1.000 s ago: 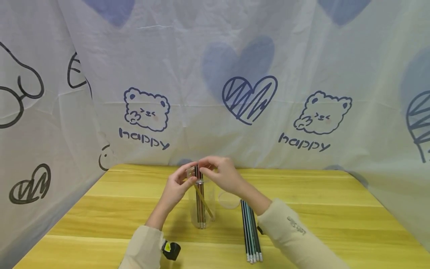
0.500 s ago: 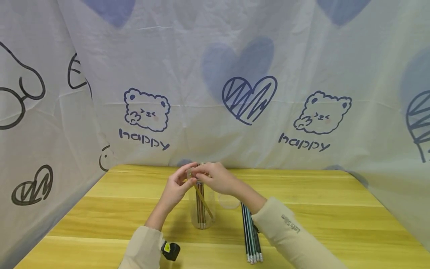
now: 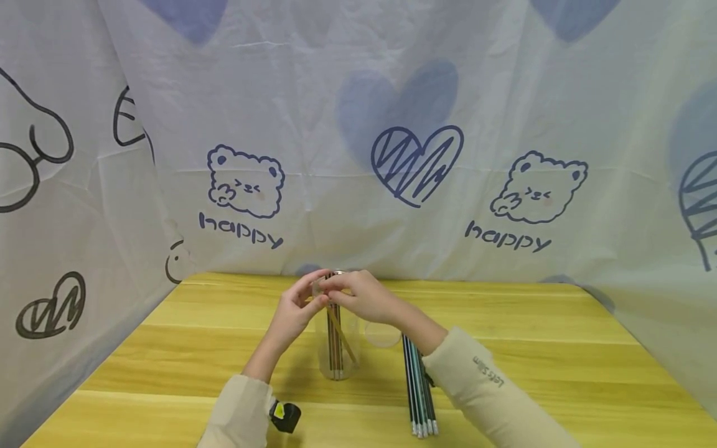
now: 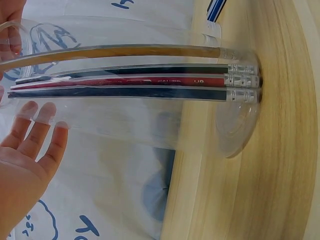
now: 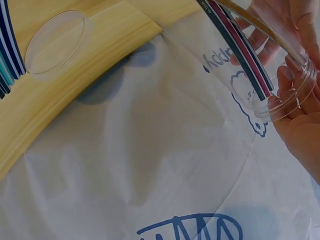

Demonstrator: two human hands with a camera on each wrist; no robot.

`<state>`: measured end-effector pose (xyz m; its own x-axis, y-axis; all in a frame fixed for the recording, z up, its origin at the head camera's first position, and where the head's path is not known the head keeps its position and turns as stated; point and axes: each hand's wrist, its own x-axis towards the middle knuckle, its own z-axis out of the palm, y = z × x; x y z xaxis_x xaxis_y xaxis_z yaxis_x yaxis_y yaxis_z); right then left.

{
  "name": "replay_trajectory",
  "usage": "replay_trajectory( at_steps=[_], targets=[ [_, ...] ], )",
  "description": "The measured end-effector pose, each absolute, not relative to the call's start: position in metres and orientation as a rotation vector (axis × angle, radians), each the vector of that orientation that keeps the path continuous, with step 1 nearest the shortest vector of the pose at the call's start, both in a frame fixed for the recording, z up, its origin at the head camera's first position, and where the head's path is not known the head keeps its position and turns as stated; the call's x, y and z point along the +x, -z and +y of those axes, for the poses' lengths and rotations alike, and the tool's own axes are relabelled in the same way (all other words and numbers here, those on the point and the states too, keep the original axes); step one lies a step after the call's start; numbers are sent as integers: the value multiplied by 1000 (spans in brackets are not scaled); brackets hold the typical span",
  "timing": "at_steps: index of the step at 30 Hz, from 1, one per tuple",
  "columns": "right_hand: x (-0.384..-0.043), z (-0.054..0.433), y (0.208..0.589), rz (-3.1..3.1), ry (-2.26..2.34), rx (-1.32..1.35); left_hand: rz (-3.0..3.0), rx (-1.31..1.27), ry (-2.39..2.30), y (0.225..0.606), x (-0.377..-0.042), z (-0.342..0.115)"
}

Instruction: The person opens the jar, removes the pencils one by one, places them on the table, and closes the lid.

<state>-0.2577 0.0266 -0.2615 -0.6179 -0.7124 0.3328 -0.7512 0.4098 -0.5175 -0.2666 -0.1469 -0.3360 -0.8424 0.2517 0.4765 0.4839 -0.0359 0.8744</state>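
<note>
A clear plastic jar (image 3: 323, 351) stands upright on the table, holding several dark and red pencils (image 4: 125, 81) with their eraser ends down. A yellow pencil (image 3: 343, 336) leans across inside it. My left hand (image 3: 294, 309) holds the jar near its top, thumb on the near side and fingertips on the wall. Over the mouth is my right hand (image 3: 364, 295), its fingers reaching in at the rim. In the right wrist view the right hand (image 5: 297, 107) has its fingertips at the yellow pencil's upper end and appears to pinch it.
A round clear lid (image 3: 383, 334) lies flat just right of the jar. Closer to me, a bundle of blue and dark pencils (image 3: 419, 392) lies on the wooden table (image 3: 560, 361), partly under the right sleeve. A printed white cloth (image 3: 347, 205) hangs behind the table.
My right hand has shifted left and slightly down, from the upright dark pencils to over the jar's mouth. The yellow pencil has shifted slightly inside. My left hand has stayed put.
</note>
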Motion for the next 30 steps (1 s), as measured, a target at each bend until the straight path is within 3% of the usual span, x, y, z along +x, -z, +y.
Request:
replay_trajectory(
  at_steps=[30],
  targets=[
    [-263,34,273,-2178,-1316,1245,-2070,-765,1942,339,-270,-148]
  ],
)
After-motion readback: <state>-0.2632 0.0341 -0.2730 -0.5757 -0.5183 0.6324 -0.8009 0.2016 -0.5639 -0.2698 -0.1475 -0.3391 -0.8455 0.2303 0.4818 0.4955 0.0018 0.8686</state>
